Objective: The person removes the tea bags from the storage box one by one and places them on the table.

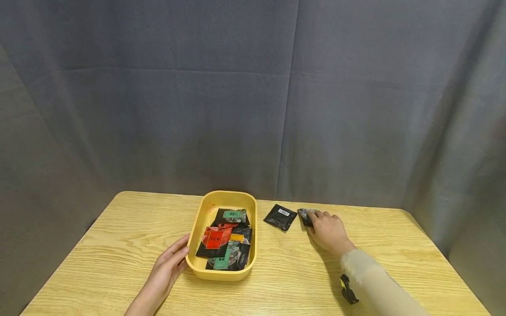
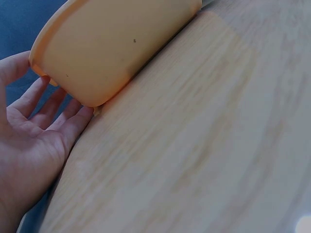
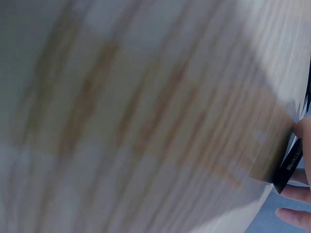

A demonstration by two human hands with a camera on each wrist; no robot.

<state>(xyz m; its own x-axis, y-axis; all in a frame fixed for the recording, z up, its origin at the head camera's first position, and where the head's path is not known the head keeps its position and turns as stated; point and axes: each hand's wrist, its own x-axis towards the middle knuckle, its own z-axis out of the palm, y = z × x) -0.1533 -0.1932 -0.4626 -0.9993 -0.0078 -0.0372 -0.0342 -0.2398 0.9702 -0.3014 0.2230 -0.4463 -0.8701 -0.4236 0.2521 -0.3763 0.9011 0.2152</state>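
Note:
A yellow plastic bin (image 1: 254, 245) stands on the table and holds several black packets with red, green and yellow labels, among them a red-labelled packet (image 1: 215, 240). My left hand (image 1: 170, 262) rests its extended fingers against the bin's left side near the front corner; the left wrist view shows the same hand (image 2: 41, 126) touching the outer wall (image 2: 121, 48). To the right of the bin, my right hand (image 1: 329, 231) pinches a small black packet (image 1: 304, 215), partly hidden under the fingers. In the right wrist view that packet (image 3: 289, 167) is between thumb and fingers.
Another black packet (image 1: 280, 217) with a white barcode label lies between the bin and my right hand. Behind the wooden table (image 1: 284, 276) hangs a grey curtain (image 1: 237, 109). A black strap with a yellow mark (image 1: 348, 289) is beside my right forearm.

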